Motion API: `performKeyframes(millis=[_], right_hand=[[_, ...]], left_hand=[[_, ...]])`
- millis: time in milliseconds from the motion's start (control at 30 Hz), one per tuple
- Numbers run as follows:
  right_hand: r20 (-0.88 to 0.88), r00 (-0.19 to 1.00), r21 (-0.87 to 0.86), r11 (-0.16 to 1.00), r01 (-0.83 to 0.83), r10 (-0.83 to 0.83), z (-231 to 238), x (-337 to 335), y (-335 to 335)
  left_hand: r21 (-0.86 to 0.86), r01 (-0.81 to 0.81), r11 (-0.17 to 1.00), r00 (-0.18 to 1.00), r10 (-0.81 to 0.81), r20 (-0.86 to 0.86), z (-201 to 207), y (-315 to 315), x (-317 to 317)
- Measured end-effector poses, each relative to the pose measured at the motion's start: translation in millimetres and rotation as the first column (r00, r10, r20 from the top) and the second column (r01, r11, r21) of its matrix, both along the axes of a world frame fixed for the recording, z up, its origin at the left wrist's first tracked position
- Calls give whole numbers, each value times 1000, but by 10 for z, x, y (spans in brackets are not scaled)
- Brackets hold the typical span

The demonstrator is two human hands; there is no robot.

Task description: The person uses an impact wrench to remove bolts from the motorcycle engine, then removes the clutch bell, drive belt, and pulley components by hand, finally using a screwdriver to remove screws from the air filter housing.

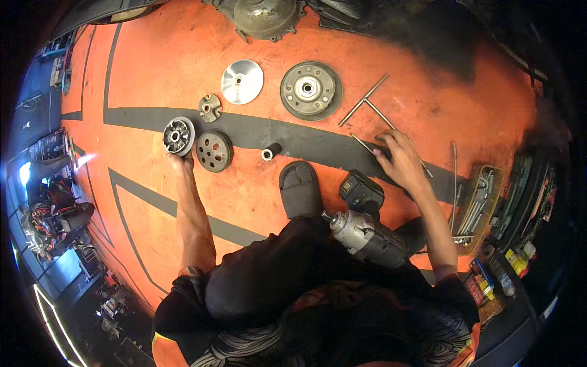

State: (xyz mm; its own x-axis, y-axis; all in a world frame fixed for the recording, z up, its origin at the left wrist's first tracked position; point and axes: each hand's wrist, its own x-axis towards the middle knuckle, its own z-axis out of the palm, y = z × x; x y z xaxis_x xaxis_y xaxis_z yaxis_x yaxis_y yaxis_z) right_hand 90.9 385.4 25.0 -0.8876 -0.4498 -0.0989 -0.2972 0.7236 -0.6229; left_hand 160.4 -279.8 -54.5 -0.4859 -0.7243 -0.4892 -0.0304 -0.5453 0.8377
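My left hand (pixel 181 161) is closed on a variator pulley (pixel 178 136), its ribbed face turned up. A clutch bell (pixel 214 151) with round holes lies just right of it. Beyond sit a small ramp plate (pixel 210 107) and a shiny pulley disc (pixel 242 81). My right hand (pixel 402 159) is low over the floor, thumb and fingers apart, above a T-handle wrench (pixel 365 101) and a thin metal rod (pixel 363 144); the palm hides part of both, and contact is unclear. A clutch pulley assembly (pixel 310 90) lies flat, with a dark socket (pixel 271 151) nearer me.
A cordless impact wrench (pixel 369 237) is by my leg, near my slippered foot (pixel 300 189). At the right stands a tray of wrenches (pixel 480 205), with bottles (pixel 505 281) closer. An engine casing (pixel 260 17) is at the far edge. A motorcycle (pixel 55 214) stands left.
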Motion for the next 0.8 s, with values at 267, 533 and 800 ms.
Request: performKeyframes(millis=[267, 533, 800], right_hand=[[78, 995, 121, 990, -70, 61, -137, 17, -145], [9, 987, 83, 984, -160, 160, -219, -10, -424], [58, 998, 415, 910, -20, -5, -313, 94, -431]], left_hand=[[23, 7, 1000, 1000, -6, -21, -317, -224, 164], [-198, 17, 980, 899, 72, 432, -518, -207, 353], [-659, 201, 725, 318, 588, 744, -408, 343, 231]])
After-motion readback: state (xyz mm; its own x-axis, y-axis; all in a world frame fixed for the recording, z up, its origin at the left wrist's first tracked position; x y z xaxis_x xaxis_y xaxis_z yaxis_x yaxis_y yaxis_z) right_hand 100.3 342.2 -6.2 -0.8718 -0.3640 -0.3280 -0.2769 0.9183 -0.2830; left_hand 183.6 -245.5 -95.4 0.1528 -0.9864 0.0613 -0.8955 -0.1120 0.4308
